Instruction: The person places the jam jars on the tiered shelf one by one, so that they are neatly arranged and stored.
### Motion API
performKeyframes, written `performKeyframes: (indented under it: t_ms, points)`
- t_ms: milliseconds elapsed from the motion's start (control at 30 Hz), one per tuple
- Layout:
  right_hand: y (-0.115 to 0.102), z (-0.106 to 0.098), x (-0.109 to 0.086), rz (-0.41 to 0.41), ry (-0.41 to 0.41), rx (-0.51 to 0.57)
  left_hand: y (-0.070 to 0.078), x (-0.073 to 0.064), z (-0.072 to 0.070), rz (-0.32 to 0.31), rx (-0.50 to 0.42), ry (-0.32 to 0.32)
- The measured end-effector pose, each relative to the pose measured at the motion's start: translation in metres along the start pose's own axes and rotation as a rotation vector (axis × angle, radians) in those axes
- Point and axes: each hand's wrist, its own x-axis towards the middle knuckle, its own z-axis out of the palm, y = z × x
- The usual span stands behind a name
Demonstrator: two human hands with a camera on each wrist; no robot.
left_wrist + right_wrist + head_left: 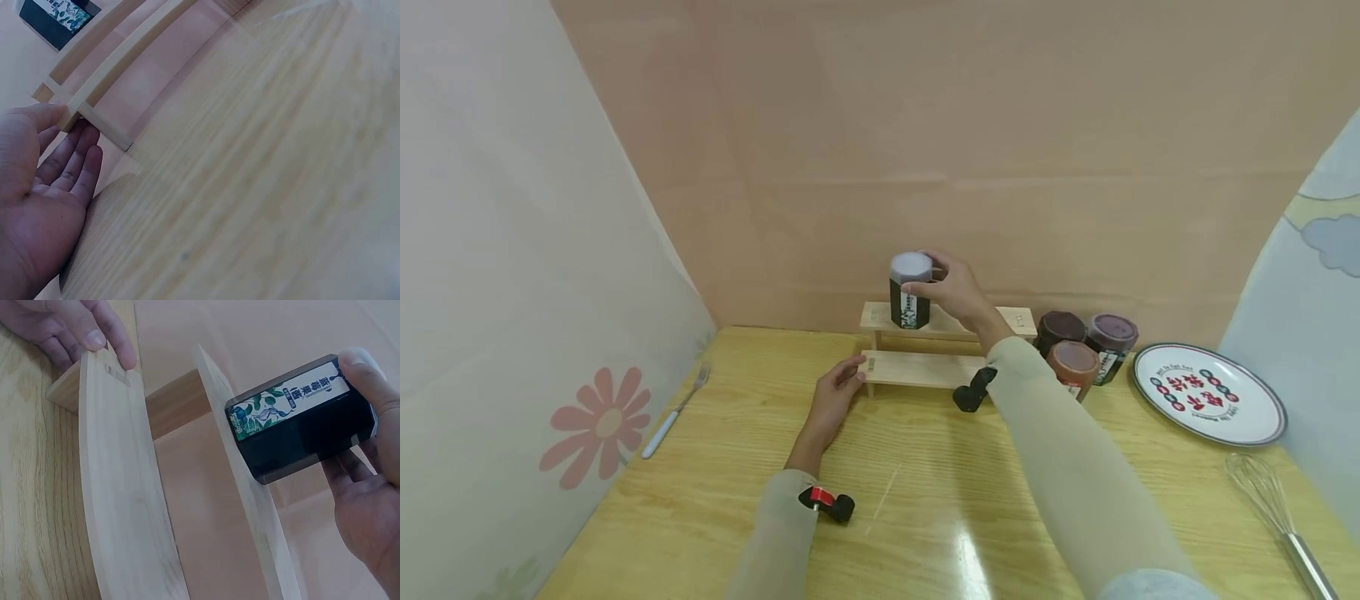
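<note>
A creased, peach-toned backdrop (925, 125) rises before me behind a wood-grain table (692, 517), flanked by a white sheet (497, 217) with a pink flower (608, 422) at left and a pale panel (1270, 308) with a cloud shape (1336, 243) at right; light glares off the tabletop.

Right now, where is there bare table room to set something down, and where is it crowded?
The table is bare between the fork and left hand, between the left sleeve and right sleeve in front of the rack, and between the right sleeve and whisk. It is crowded right of the rack, where three jars cluster beside the plate.
</note>
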Motion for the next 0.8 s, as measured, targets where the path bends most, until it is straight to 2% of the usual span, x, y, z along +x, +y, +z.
performKeyframes:
  t_ms: [267, 467, 633, 800]
  points:
    - [0.007, 0.002, -0.002, -0.015, -0.009, -0.018, -0.002, -0.001, -0.001, -0.022, -0.006, 0.011]
    - [0.005, -0.004, -0.014, 0.004, -0.023, -0.012, -0.004, 0.001, -0.004, -0.018, 0.0, 0.01]
    - [0.006, -0.019, -0.03, 0.013, -0.078, -0.079, -0.006, 0.003, -0.01, -0.021, 0.011, 0.036]
    - [0.013, -0.043, -0.054, 0.021, -0.112, -0.162, -0.006, 0.004, -0.013, -0.025, 0.028, 0.053]
